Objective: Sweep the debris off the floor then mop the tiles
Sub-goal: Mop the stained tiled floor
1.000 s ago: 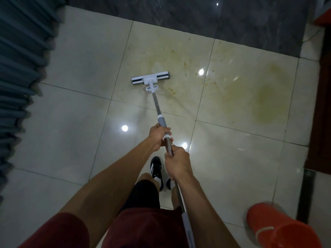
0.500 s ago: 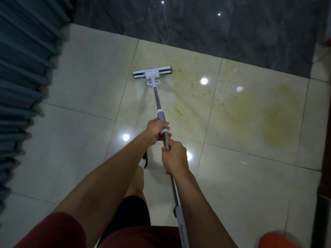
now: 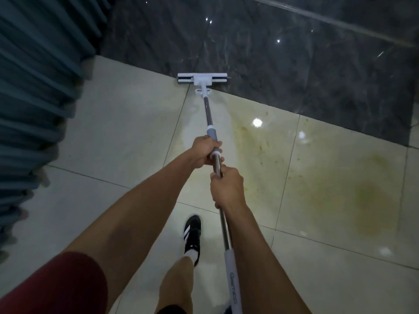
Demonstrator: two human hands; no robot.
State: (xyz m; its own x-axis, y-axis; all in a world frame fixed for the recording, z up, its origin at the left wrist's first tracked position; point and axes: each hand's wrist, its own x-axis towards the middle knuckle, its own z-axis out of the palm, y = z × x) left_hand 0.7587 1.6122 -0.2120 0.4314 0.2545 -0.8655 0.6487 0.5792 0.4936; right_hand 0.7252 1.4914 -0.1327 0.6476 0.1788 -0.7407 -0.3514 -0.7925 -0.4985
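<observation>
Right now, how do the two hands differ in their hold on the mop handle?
The left hand grips further down the mop handle, over the grey collar, nearer the mop head. The right hand grips the bare metal behind it, closer to the body. Both wrap their fingers around it.

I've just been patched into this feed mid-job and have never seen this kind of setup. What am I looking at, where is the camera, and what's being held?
There is no machine here: a person is working with bare hands, and the one camera sits on their head, looking forward and down. Both hands grip a mop pole: the left hand higher up by the grey collar, the right hand just below it. The white mop head lies flat where the pale tiles meet the dark tiles. A yellowish stain spreads over the pale tiles to the right. A blue curtain hangs on the left, and one shoe shows below.
</observation>
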